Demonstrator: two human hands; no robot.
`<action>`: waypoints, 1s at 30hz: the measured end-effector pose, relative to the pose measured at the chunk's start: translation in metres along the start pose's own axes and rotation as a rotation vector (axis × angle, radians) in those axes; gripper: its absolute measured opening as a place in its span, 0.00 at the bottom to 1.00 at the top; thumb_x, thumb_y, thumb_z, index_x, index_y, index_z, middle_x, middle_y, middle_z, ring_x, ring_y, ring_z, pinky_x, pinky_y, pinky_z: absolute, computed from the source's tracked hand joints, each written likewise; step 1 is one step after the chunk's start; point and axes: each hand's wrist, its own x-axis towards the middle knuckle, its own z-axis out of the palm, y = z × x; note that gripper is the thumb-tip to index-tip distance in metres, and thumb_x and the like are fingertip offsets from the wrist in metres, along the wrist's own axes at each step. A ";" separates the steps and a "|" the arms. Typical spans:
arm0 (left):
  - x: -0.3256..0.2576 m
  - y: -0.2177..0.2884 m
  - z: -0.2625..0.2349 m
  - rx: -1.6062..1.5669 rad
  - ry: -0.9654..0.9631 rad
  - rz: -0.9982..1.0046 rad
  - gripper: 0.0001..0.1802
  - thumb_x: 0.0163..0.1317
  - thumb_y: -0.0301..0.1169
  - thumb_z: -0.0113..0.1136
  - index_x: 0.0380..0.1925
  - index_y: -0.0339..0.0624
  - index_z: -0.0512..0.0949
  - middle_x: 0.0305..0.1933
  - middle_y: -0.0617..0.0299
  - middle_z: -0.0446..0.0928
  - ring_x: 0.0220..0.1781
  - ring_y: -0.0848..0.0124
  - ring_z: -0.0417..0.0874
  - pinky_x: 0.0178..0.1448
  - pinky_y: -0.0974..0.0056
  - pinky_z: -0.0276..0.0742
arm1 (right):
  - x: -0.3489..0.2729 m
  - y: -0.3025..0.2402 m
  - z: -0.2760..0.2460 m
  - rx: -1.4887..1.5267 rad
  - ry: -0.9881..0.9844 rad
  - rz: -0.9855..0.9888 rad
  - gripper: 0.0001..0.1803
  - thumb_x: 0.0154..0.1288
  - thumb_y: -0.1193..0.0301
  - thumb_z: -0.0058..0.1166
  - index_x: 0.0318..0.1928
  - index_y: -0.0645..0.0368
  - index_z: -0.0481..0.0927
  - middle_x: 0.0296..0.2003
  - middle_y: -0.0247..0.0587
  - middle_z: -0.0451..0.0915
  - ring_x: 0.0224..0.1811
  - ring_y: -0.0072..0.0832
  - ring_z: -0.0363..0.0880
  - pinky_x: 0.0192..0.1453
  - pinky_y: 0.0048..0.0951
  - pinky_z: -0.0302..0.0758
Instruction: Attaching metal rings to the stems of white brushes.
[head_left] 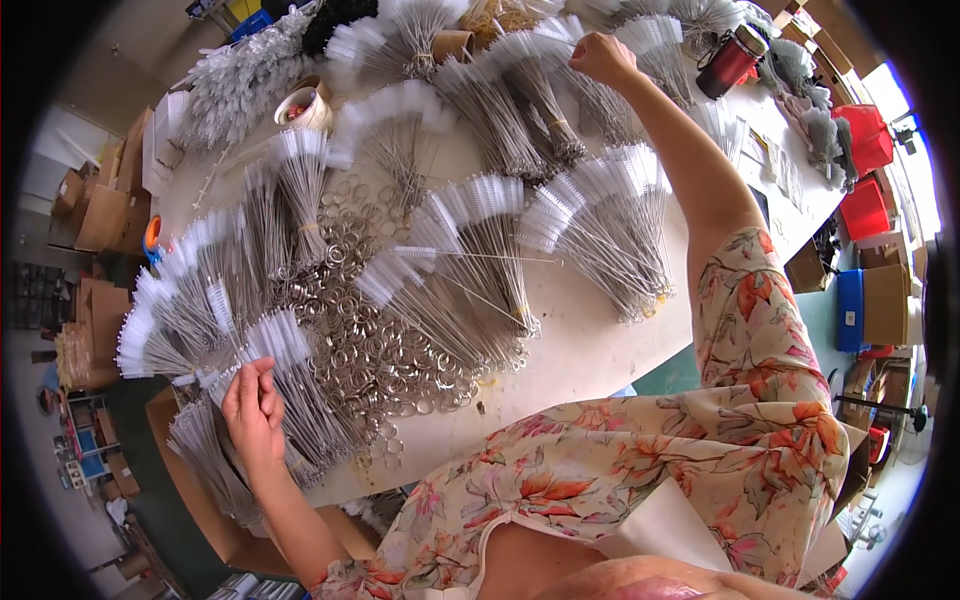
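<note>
Head view: bundles of thin white-bristled wire brushes (470, 270) fan across the table (590, 350).
Left hand (252, 405): near left, fingers pinching one brush bundle.
Right hand (603, 57): far right, closed on another bundle.

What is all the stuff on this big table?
Brush bundles: many, thin wire stems with white bristles, fanned across the table.
Metal rings: a big pile, silver, table middle.
Tape roll: one, pale, far left.
Flask: one, red and black, far right.
Bins: several, red, right of the table.
Cardboard boxes: several, brown, left floor.
Left hand: fingering brushes at the near edge.
Right hand: reaching a far bundle.
</note>
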 end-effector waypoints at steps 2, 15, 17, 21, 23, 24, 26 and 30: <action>-0.002 -0.001 0.011 -0.032 -0.024 -0.003 0.16 0.66 0.36 0.48 0.36 0.30 0.75 0.24 0.68 0.66 0.18 0.85 0.59 0.18 0.80 0.51 | -0.008 -0.002 -0.004 -0.085 -0.048 -0.069 0.11 0.47 0.59 0.57 0.30 0.50 0.81 0.30 0.38 0.81 0.34 0.38 0.80 0.39 0.39 0.75; -0.029 0.007 0.148 0.058 -0.409 0.395 0.12 0.64 0.29 0.48 0.42 0.32 0.74 0.21 0.66 0.70 0.16 0.83 0.66 0.17 0.77 0.60 | -0.183 -0.140 -0.091 1.597 -0.374 -0.413 0.13 0.66 0.63 0.44 0.41 0.58 0.76 0.36 0.37 0.78 0.36 0.27 0.77 0.40 0.28 0.76; -0.032 0.008 0.171 0.044 -0.440 0.481 0.10 0.63 0.26 0.49 0.41 0.32 0.73 0.23 0.64 0.72 0.18 0.80 0.71 0.21 0.75 0.67 | -0.235 -0.172 -0.084 1.704 -0.498 -0.501 0.14 0.68 0.65 0.41 0.46 0.62 0.72 0.39 0.36 0.75 0.35 0.22 0.73 0.42 0.27 0.75; -0.036 -0.015 0.183 0.129 -0.329 0.739 0.12 0.58 0.20 0.53 0.43 0.32 0.71 0.25 0.61 0.74 0.21 0.75 0.74 0.26 0.72 0.73 | -0.297 -0.198 -0.093 1.426 -0.693 -0.331 0.11 0.65 0.71 0.46 0.45 0.59 0.74 0.41 0.39 0.74 0.48 0.23 0.70 0.48 0.25 0.69; -0.030 -0.030 0.163 0.309 -0.228 1.035 0.11 0.58 0.21 0.54 0.41 0.34 0.70 0.27 0.57 0.74 0.27 0.69 0.76 0.34 0.69 0.75 | -0.305 -0.190 -0.076 1.665 -0.222 -0.514 0.15 0.65 0.65 0.47 0.47 0.59 0.76 0.41 0.38 0.75 0.52 0.23 0.67 0.55 0.25 0.64; -0.037 -0.031 0.161 0.224 -0.067 1.151 0.02 0.62 0.21 0.50 0.34 0.34 0.72 0.32 0.59 0.74 0.34 0.73 0.79 0.39 0.72 0.76 | -0.306 -0.178 -0.066 1.611 -0.170 -0.429 0.17 0.65 0.62 0.47 0.48 0.60 0.77 0.42 0.39 0.77 0.56 0.24 0.64 0.59 0.25 0.59; -0.056 -0.031 0.153 0.209 -0.177 0.869 0.04 0.56 0.21 0.56 0.32 0.36 0.73 0.34 0.57 0.74 0.34 0.68 0.78 0.38 0.70 0.75 | -0.313 -0.165 -0.045 1.569 -0.393 -0.226 0.18 0.65 0.60 0.48 0.45 0.62 0.78 0.41 0.38 0.77 0.50 0.27 0.71 0.58 0.28 0.63; -0.073 -0.083 0.152 0.350 -0.272 1.105 0.16 0.49 0.21 0.62 0.40 0.39 0.74 0.42 0.55 0.71 0.38 0.63 0.76 0.40 0.65 0.76 | -0.350 -0.180 -0.023 2.209 -0.842 0.150 0.11 0.67 0.67 0.44 0.41 0.61 0.74 0.36 0.36 0.77 0.39 0.21 0.75 0.41 0.22 0.74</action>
